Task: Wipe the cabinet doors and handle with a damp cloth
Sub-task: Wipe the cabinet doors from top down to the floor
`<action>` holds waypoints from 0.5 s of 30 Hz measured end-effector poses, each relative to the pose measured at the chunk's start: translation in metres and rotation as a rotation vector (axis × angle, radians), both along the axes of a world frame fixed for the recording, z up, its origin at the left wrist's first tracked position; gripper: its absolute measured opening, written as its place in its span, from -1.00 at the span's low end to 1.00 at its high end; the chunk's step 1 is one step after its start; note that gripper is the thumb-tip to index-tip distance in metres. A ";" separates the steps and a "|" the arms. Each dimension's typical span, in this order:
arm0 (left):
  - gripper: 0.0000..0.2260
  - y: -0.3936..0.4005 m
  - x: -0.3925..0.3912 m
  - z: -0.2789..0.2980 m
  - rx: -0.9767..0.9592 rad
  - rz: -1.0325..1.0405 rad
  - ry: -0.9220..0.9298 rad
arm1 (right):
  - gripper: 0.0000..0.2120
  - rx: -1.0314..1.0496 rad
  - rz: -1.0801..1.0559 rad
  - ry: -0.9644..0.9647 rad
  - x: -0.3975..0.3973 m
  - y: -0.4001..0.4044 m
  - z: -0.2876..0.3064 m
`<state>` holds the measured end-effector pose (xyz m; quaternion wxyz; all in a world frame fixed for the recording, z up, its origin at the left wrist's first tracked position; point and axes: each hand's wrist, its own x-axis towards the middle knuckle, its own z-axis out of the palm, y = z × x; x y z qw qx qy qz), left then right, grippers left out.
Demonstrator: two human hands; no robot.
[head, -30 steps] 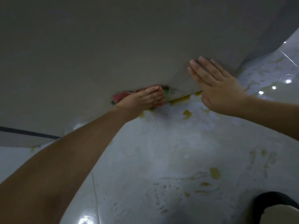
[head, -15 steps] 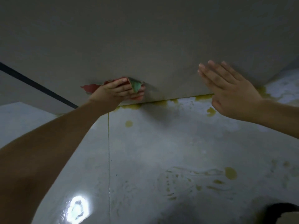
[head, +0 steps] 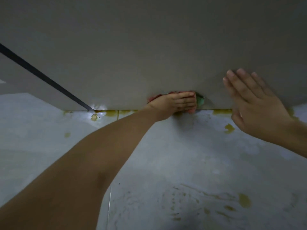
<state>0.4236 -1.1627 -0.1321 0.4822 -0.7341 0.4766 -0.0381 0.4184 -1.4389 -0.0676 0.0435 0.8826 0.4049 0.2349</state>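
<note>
A grey cabinet door (head: pixel 149 47) fills the upper half of the view, down to the floor. My left hand (head: pixel 174 104) presses a red and green cloth (head: pixel 200 101) flat against the door's bottom edge, fingers stretched over it. Most of the cloth is hidden under the hand; red shows above the fingers and green at their tips. My right hand (head: pixel 255 103) lies flat on the door to the right of the cloth, fingers straight and together. No handle is visible.
A dark gap (head: pixel 44 77) between doors runs diagonally at the left. The pale tiled floor (head: pixel 182 163) carries yellow stains along the door's base (head: pixel 222 111) and smears at lower right (head: pixel 244 200). A bright glare (head: pixel 98 107) sits at the gap's foot.
My left hand slid the cloth to the right along the door's bottom edge, close to my right hand. The right hand stayed flat on the door. The view shifted, showing more of the dark gap.
</note>
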 end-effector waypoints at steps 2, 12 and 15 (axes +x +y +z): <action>-0.52 0.025 -0.003 0.008 -0.030 -0.092 0.045 | -0.28 0.007 -0.005 0.002 -0.004 0.007 0.000; -0.48 0.199 -0.026 0.043 -0.201 -0.136 -0.045 | -0.34 -0.044 0.063 0.077 -0.020 0.047 -0.001; -0.34 0.214 -0.029 0.061 -0.258 -0.147 -0.153 | -0.34 -0.060 0.136 0.101 -0.027 0.070 0.001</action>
